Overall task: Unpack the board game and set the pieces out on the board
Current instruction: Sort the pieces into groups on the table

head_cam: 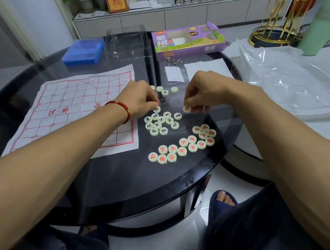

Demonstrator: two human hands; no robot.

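A white cloth board with a red grid lies flat on the left of the dark glass table. No piece stands on it. My left hand, with a red bracelet at the wrist, pinches a black-lettered piece just above a cluster of black-lettered pieces. My right hand pinches a red-lettered piece above the glass. Red-lettered pieces lie in a loose band nearer to me. A few pieces lie beyond my hands, some face down.
The purple game box lies at the table's far side, beside a clear plastic tray and a blue case. Two paper slips lie near it. A clear plastic bag is spread on the right. A gold wire rack stands behind.
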